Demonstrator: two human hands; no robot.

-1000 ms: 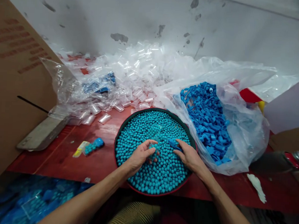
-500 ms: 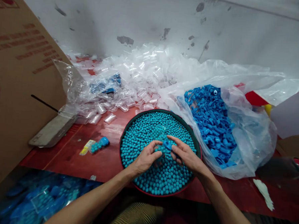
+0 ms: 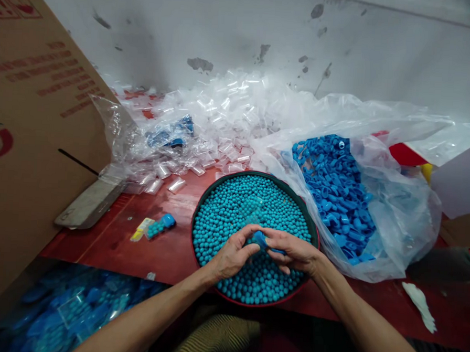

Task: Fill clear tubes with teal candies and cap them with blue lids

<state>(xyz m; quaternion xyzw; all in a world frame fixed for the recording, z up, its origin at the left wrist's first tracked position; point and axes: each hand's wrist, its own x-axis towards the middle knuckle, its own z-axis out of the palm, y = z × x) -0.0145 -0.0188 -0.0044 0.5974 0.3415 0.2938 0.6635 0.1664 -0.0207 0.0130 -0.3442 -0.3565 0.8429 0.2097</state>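
Both hands meet over a round basin full of small turquoise balls. Between my fingers is a blue plastic cap. My left hand is closed, its thumb and fingertips on the cap's left side; anything clear beneath the cap is hidden. My right hand pinches the cap from the right, and another bit of blue plastic shows under its fingers. On the balls just beyond lies a clear plastic sleeve.
An open plastic bag holds many blue caps at right. Clear sleeves are heaped against the wall. A ball-filled pack lies left on the red table. A cardboard box stands far left; filled packs lie below.
My hands have come together; the left fingers, apart from the blue cap before, now close on it. The view has shifted slightly, moving the surroundings a little to the right.
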